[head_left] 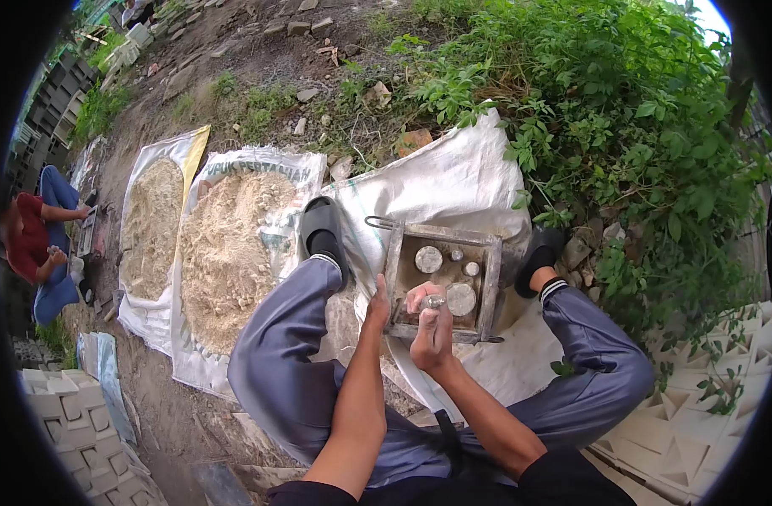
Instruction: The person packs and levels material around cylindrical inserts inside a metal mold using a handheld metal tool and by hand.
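Between my feet lies a rectangular grey mould frame with a wire loop at its far left corner. Inside it stand round grey pieces of differing size: a large disc, another disc and small round pegs. My right hand is closed over the near part of the frame, its fingers wrapped round a small grey metal piece with a rounded top. The lower part of that piece is hidden by the fingers. My left hand rests against the frame's left side, fingers stretched out.
White sacking lies under the frame. To the left, a pale sandy powder heap and a second heap lie on sacks. Another person sits at far left. Green plants and patterned blocks are at right.
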Demonstrator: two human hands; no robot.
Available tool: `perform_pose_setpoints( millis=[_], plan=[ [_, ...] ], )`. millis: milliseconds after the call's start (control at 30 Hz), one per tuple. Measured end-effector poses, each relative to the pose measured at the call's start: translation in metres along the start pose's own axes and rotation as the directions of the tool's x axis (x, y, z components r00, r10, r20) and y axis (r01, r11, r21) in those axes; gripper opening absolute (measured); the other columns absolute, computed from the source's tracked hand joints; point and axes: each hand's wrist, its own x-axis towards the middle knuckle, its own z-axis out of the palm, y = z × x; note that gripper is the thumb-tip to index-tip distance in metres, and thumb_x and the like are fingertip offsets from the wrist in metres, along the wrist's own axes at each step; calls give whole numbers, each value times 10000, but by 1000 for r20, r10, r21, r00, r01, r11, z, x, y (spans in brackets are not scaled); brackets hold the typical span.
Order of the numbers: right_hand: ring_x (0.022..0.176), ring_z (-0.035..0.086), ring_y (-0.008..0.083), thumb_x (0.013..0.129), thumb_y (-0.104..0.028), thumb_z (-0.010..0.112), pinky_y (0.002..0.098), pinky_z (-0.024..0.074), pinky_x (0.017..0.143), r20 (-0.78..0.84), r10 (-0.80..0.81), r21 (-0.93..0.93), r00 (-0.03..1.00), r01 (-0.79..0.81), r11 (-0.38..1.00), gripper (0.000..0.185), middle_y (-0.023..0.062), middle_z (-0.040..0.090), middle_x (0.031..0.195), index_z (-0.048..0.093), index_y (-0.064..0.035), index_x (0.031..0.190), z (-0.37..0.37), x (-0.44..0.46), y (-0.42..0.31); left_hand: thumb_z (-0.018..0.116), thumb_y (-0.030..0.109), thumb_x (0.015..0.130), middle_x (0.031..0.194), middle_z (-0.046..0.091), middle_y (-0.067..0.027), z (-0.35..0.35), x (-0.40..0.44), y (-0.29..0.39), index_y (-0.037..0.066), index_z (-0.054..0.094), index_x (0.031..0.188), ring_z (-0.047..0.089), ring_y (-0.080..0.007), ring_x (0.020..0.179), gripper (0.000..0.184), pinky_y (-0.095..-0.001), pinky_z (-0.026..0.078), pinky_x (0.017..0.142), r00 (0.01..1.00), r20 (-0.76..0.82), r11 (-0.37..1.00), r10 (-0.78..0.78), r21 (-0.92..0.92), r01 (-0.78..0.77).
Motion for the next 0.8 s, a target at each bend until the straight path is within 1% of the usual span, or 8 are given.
perform_pose_setpoints(
  millis=[100, 333, 367, 467, 533, 600, 667, 800],
  plan=[
    [723, 390, 142, 978, -488, 324, 288, 360, 687, -16, 9, 40, 1000, -8, 999, 474, 69, 415, 824, 424, -31, 899, 0, -7, 11, 213, 857, 768, 1319, 493, -226, 4, 2, -5, -78, 380, 1367, 475, -297, 1212, 1123, -355, 327, 1023, 992, -117, 999, 40, 23, -37],
    [722, 395, 151, 979, -506, 314, 292, 358, 690, -83, -19, 153, 996, 32, 988, 489, 61, 409, 813, 411, -33, 898, -3, -12, 15, 226, 873, 749, 1257, 539, -209, 6, -20, 10, -90, 428, 1329, 514, -282, 1153, 1142, -368, 366, 983, 992, -109, 998, -63, 19, 65],
    [723, 389, 149, 974, -516, 320, 289, 354, 692, -10, 20, 94, 1000, -19, 995, 492, 55, 400, 808, 410, -38, 898, -4, -7, 15, 213, 869, 755, 1275, 527, -207, -6, 7, -7, -90, 418, 1336, 509, -283, 1164, 1140, -363, 363, 991, 996, 45, 997, -74, -19, 75],
    [732, 383, 146, 972, -520, 321, 288, 347, 692, 17, 81, 55, 997, -82, 995, 489, 47, 391, 805, 409, -43, 901, -6, 10, 9, 197, 859, 768, 1298, 507, -217, -1, 14, -11, -84, 408, 1346, 496, -286, 1185, 1126, -354, 351, 1007, 998, -55, 1000, -15, 25, 17],
    [701, 423, 157, 994, -463, 297, 289, 374, 651, -116, -108, 92, 987, 119, 989, 470, 66, 430, 802, 444, -22, 925, -5, 8, 12, 183, 850, 779, 1312, 491, -232, 1, 5, -2, -71, 405, 1355, 485, -295, 1203, 1109, -352, 341, 1018, 1000, -15, 1000, 19, -9, -19],
    [707, 418, 152, 998, -448, 296, 289, 372, 660, -95, -111, 92, 989, 120, 989, 457, 68, 427, 805, 440, -21, 916, -4, 4, 22, 185, 843, 786, 1313, 495, -222, 0, 22, -19, -52, 415, 1359, 483, -280, 1208, 1087, -345, 340, 1019, 993, -120, 997, -16, 75, 25],
    [706, 414, 147, 995, -455, 298, 290, 370, 662, 3, -8, 14, 1000, 8, 1000, 467, 65, 421, 800, 439, -19, 907, -6, 18, 19, 191, 838, 792, 1315, 495, -216, 3, -10, 5, -43, 414, 1363, 475, -278, 1215, 1074, -340, 337, 1021, 999, -43, 998, -23, 54, 26],
    [746, 387, 146, 997, -462, 300, 289, 347, 719, -90, -89, 140, 992, 101, 985, 449, 64, 414, 844, 414, -39, 903, 0, 19, 18, 171, 801, 824, 1336, 457, -241, -3, -2, 0, -38, 417, 1359, 417, -300, 1260, 1025, -337, 297, 1048, 998, 52, 999, 43, -25, -42]
  ],
)
